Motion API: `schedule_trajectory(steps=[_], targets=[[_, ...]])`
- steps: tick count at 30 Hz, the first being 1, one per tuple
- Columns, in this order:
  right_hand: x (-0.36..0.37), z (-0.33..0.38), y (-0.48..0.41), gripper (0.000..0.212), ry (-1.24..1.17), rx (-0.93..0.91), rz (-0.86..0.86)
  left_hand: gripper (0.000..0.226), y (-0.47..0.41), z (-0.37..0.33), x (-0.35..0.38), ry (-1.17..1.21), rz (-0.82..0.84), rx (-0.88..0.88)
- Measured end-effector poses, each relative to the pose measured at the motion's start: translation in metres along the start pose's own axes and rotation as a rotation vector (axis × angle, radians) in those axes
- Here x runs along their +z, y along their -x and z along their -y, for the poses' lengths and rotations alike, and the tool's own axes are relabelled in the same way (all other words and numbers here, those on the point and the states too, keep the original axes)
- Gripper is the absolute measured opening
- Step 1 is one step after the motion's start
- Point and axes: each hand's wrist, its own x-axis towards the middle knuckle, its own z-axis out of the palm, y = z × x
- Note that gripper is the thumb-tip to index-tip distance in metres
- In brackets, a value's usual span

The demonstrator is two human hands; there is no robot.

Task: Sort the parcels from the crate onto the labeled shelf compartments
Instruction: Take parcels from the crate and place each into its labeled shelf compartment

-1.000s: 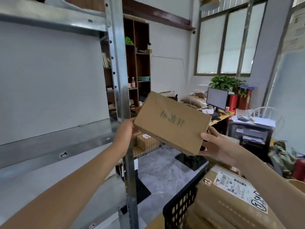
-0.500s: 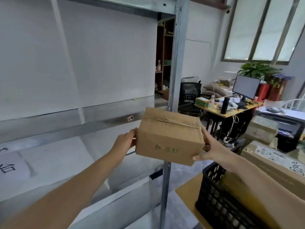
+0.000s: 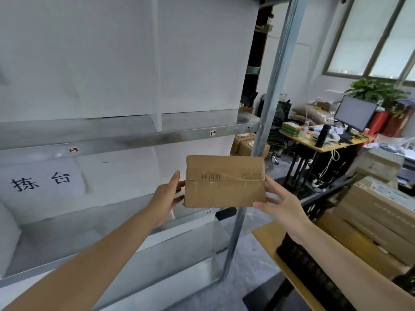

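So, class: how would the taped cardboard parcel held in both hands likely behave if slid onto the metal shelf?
The cardboard parcel looks stiff: flat faces, no sag. Probably light, held by fingertips of left hand and right hand. Flat-sided, so it shouldn't roll on the shelf.

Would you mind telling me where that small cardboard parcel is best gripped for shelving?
By its two short ends, one from each side, as the left hand and right hand do now. The cardboard parcel is flat and wide, with its taped face toward the camera, so end grips probably keep it level.
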Motion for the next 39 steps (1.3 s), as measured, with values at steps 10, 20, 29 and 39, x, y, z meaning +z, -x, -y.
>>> schedule_trajectory(steps=[10, 20, 29, 39], targets=[[0.053, 0.011, -0.004, 0.065, 0.324, -0.155, 0.020, 0.062, 0.054, -0.024, -0.019, -0.022, -0.060, 0.040], [0.076, 0.034, 0.005, 0.087, 0.095, 0.104, 0.308, 0.042, 0.071, -0.024, -0.061, 0.041, -0.205, 0.054], [0.099, 0.053, -0.006, 0.069, -0.291, 0.217, 0.371, 0.041, 0.089, -0.014, -0.062, 0.079, -0.274, 0.178], [0.109, 0.048, -0.007, 0.060, -0.440, 0.132, 0.380, 0.072, 0.106, -0.008, -0.087, 0.004, -0.201, 0.244]])
